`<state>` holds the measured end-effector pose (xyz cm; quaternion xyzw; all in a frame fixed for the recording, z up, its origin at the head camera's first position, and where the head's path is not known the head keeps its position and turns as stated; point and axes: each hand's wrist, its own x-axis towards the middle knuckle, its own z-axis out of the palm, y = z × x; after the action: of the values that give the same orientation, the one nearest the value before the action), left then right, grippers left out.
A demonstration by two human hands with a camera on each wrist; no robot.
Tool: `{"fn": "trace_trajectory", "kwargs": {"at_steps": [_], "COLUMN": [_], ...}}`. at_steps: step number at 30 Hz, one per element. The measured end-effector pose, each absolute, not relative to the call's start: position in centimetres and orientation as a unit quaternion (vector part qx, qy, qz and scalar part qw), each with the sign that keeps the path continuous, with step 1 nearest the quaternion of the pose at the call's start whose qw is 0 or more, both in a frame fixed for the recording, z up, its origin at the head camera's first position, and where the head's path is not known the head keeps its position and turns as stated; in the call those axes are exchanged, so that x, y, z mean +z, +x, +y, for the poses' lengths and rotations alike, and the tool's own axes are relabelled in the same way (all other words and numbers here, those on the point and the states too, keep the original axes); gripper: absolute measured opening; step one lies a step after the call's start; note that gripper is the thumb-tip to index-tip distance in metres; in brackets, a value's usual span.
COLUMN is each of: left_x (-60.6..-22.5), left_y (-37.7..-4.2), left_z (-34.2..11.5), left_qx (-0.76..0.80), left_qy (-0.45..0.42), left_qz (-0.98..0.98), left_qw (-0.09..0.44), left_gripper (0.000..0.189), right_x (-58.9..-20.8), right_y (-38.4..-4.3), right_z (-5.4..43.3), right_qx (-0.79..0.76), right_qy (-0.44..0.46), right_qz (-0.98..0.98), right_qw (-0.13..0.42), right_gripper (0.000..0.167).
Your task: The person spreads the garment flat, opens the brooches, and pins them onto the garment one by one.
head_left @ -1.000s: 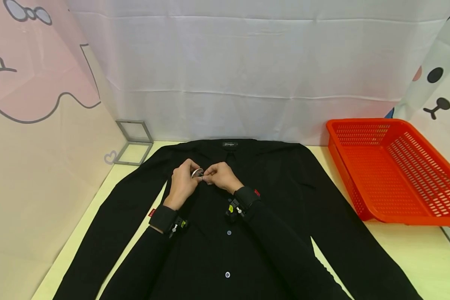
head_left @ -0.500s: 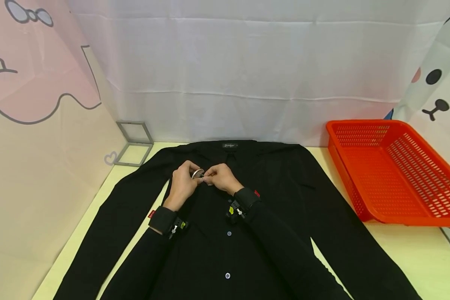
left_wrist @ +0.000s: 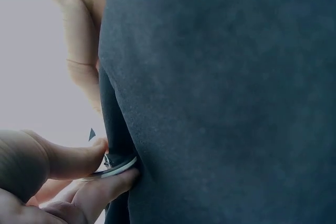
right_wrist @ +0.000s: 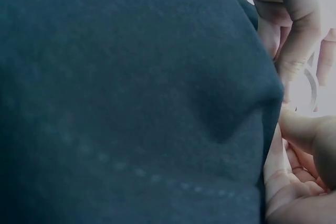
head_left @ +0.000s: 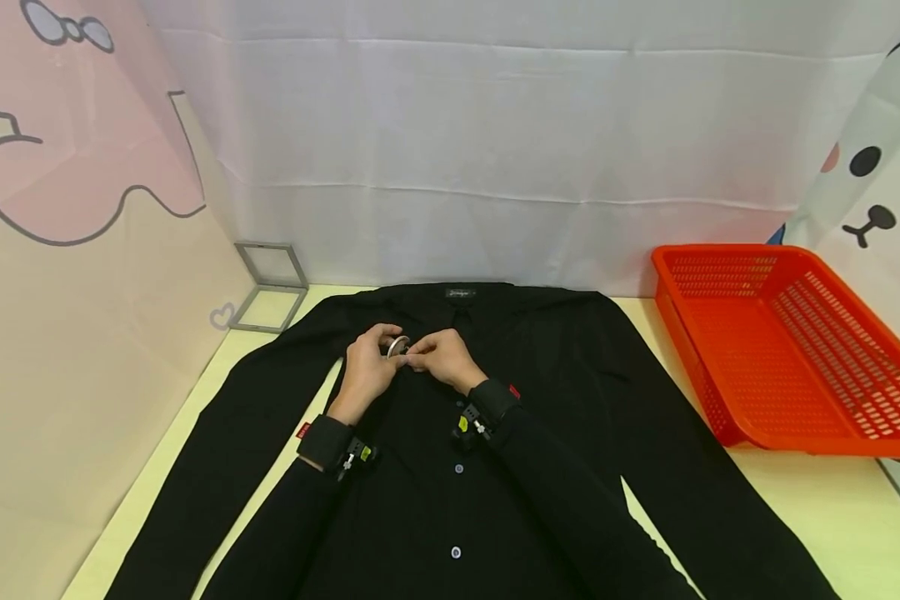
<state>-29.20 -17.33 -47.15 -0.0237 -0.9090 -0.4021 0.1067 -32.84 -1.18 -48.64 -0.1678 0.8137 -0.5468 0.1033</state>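
A small round pin badge [head_left: 399, 347] with a pale rim is held over the upper front of a black button-up shirt [head_left: 532, 350]. My left hand [head_left: 367, 362] pinches it by its edge. My right hand [head_left: 446, 360] has thumb and finger pinched together at the badge's right side, where its pin is. In the left wrist view the badge [left_wrist: 119, 168] shows edge-on between a thumb and a finger, against a fold of dark cloth [left_wrist: 220, 98]. Its pin is mostly hidden by the fingers. In the right wrist view, fingertips meet right at the cloth's edge [right_wrist: 275, 98].
The shirt lies spread on a pale yellow table [head_left: 810, 492], collar label [head_left: 461, 292] away from me. A red perforated basket [head_left: 753, 367] stands at the right. At the back left is an unfolded grey frame [head_left: 272, 308] by the curtain wall [head_left: 487, 133].
The badge has turned slightly between the fingers, and both hands remain almost in place. The whole head view has shifted a little downward.
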Motion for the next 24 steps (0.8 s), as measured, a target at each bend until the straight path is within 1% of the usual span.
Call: {"fn": "trace_trajectory", "kwargs": {"at_steps": [4, 9, 14, 24], "left_x": [-47.22, -47.23, -47.32, -47.36], "left_y": [-29.19, -29.25, -29.4, -29.65], "left_z": [-17.36, -17.38, -17.28, -17.56], "left_qx": [-0.398, -0.396, -0.399, -0.396], "left_qy": [-0.035, -0.036, -0.03, -0.043], "left_qz": [-0.911, -0.912, -0.911, -0.912], "left_qw": [0.102, 0.103, 0.096, 0.099], "left_gripper": [0.039, 0.034, 0.033, 0.028], "right_x": [-48.69, -48.81, -48.9, -49.06], "right_y": [-32.81, -33.06, -33.23, -33.38], "right_z": [-1.18, -1.07, -0.92, -0.87], "right_qx": [-0.549, -0.56, -0.577, -0.588], "right_qy": [-0.166, -0.156, -0.15, -0.163], "right_qz": [0.813, 0.803, 0.788, 0.779], "right_qw": [0.1, 0.13, 0.154, 0.142], "right_gripper": [0.013, 0.018, 0.018, 0.015]}}
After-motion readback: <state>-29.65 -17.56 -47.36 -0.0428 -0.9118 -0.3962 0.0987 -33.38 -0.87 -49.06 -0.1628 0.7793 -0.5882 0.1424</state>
